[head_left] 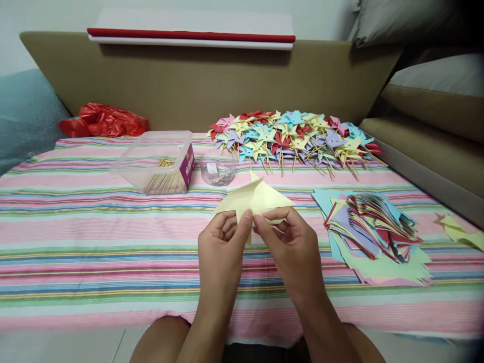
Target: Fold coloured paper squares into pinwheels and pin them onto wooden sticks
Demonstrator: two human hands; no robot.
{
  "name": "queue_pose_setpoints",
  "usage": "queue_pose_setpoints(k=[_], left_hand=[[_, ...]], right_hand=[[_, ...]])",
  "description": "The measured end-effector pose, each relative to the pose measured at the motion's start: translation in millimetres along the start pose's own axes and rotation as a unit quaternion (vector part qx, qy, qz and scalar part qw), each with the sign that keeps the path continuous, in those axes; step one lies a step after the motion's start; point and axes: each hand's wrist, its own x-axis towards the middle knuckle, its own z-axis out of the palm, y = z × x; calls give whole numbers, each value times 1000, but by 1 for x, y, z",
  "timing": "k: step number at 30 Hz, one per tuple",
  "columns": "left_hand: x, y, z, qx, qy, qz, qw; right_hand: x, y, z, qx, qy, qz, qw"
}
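Both hands are closed in a pinch on one yellow paper; the left hand and the right hand bring their thumbs close together at its lower middle, while its points spread beyond the fingers to left, right and away; I judge it very light, thin and easily creased, not slippery, so it is best held softly near the middle, because its free points may bend or tear; under the grip is the striped cloth, whose front edge lies between grip and knees; beyond the grip, a little left, stands the round clear dish, and farther left the plastic box with sticks; beyond and right lie many pinwheels; directly right, apart from the hand, is the paper pile, so I think sideways movement has more room leftward.
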Motion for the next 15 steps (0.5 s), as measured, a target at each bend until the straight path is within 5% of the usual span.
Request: queue_pose_setpoints(k=[5,11,15], left_hand=[[1,6,-6,1,-2,21,1000],[0,13,-13,79,-95,46,991],[-1,16,-15,178,-128,88,972]], right_hand=[[11,-10,-18,61,85,-45,994],[15,-17,-36,47,-76,78,993],[11,-13,-33,34,-107,98,989]])
